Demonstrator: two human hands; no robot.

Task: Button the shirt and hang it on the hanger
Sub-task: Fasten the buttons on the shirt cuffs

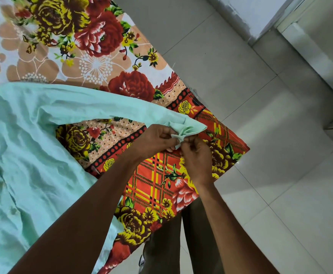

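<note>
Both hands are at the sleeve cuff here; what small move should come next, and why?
Probably finish fastening the cuff: the left hand and right hand both pinch the bunched cuff of the mint-green cotton shirt, lying on the floral bedsheet. No button is visible.

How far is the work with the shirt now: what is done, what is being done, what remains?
Done: the mint shirt lies spread on the floral bedsheet; whether its front is buttoned cannot be told. In hand: the left hand and right hand both pinch the sleeve cuff at the bed's corner, apparently working on its button. Left: hanging it; no hanger is in view.
</note>
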